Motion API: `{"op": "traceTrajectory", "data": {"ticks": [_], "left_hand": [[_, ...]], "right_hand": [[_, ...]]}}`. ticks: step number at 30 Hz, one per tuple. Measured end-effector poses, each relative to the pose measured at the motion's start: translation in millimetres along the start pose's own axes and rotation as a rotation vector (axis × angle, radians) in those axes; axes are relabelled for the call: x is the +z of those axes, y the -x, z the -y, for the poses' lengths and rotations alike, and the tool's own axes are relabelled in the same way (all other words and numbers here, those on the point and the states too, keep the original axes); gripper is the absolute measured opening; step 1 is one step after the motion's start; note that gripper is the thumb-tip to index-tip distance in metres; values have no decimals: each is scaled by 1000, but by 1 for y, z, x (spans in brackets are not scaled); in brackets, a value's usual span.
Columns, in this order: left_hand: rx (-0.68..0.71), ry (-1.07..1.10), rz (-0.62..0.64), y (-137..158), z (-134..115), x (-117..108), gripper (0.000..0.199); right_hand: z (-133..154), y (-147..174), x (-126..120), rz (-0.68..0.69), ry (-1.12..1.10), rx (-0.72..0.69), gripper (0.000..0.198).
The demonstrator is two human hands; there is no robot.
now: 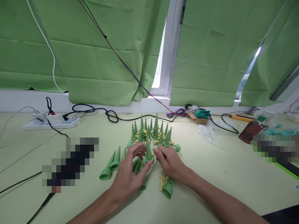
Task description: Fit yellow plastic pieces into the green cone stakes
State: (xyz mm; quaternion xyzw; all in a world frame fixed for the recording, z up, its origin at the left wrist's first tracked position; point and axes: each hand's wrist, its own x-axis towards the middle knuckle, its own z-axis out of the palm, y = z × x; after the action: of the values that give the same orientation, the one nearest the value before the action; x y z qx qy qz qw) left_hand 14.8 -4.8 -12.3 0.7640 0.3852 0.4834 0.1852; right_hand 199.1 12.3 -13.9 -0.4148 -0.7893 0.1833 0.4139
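My left hand [129, 171] is closed round the base of a green plant watering spike [149, 151], which points upward between thumb and fingers. Just beside it, my right hand [172, 162] pinches a small yellow valve at the spike's side; the fingers hide most of the valve. Under my right wrist lie several loose yellow valves [161, 183] and a single green spike [168, 189] with its open end toward me. Other loose spikes [106, 171] lie left of my left hand, and some are partly hidden beneath it.
Beyond my hands, several green spikes with yellow valves [161, 137] stand in a cluster. A white power strip [70, 123] is at the back left. At the back right are a small cardboard box [198, 119], a clear plastic bag [209, 133] and a brown bottle [252, 132].
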Motion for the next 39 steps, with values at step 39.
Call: {"op": "traceTrajectory", "data": {"ticks": [39], "left_hand": [[-257, -66, 100, -6, -8, -9, 33]], "right_hand": [[3, -2, -3, -93, -52, -285, 20]]}}
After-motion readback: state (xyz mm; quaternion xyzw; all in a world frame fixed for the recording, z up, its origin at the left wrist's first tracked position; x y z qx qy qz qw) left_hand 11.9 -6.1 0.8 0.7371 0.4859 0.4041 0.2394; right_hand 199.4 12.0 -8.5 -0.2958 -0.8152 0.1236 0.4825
